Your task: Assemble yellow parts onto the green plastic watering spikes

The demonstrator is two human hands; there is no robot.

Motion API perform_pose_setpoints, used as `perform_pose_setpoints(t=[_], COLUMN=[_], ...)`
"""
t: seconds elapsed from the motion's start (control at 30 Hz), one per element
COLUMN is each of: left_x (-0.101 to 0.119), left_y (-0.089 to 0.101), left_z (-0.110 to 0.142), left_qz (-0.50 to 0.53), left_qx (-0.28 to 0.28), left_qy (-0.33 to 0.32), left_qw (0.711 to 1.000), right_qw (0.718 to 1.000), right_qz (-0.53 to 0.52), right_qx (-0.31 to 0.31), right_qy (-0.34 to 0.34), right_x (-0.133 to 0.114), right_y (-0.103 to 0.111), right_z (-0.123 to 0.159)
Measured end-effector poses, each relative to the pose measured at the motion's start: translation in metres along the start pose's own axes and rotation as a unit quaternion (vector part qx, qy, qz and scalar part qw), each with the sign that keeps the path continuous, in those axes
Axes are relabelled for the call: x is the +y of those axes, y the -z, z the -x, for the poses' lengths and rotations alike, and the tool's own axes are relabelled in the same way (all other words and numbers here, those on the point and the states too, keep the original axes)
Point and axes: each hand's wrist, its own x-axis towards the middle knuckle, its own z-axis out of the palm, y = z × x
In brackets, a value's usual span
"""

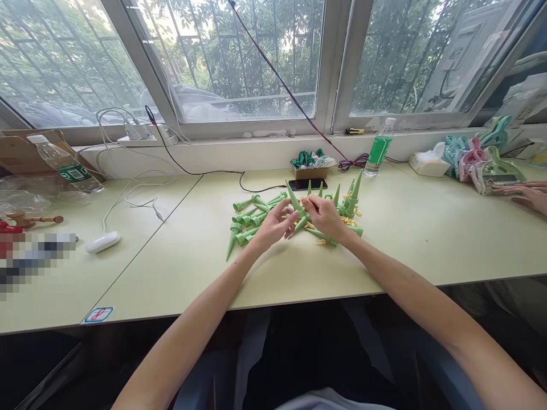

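Observation:
My left hand (278, 224) has its fingers closed around a green plastic plant watering spike (293, 197), its pointed end tilted up. Right beside it, my right hand (325, 216) is pinched closed against the spike's side; whatever sits between those fingertips is hidden. To the left lies a loose pile of similar green spikes (252, 219), some partly behind my left hand. On the right, more spikes (352, 199) stand upright or lie down, with small yellow valve pieces (357, 213) among them.
Behind the hands are a dark phone (306, 184) and a small box (314, 171) of green wrapping. A water bottle (379, 149) stands back right, near a tissue pack (428, 162) and bagged plastic clips (474, 159). Another person's hand (532, 196) rests far right. A white charger (103, 242) lies left.

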Motion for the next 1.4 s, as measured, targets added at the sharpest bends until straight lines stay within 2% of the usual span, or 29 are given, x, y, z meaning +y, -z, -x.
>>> perform_pose_setpoints(t=[0.83, 1.1, 1.3, 1.4], left_x=[-0.0068, -0.0059, -0.0005, 0.0003], left_y=[-0.0019, -0.0022, -0.0041, -0.0031], left_z=[-0.0028, -0.0040, -0.0045, -0.0057], left_qz=[-0.133, -0.104, -0.056, -0.017], left_qx=[0.062, 0.095, 0.068, 0.080], left_qy=[-0.044, 0.003, 0.030, 0.047], left_qw=[0.988, 0.990, 0.996, 0.996], right_qw=[1.000, 1.000, 0.999, 1.000], right_qz=[0.011, -0.006, -0.015, -0.016], right_qx=[0.019, 0.023, 0.023, 0.020], right_qy=[-0.016, -0.020, -0.018, -0.016], right_x=[0.0000, -0.0021, -0.0010, -0.0018], right_y=[-0.0040, -0.0037, -0.0036, -0.0037], right_z=[0.0009, 0.0027, 0.0028, 0.0032])
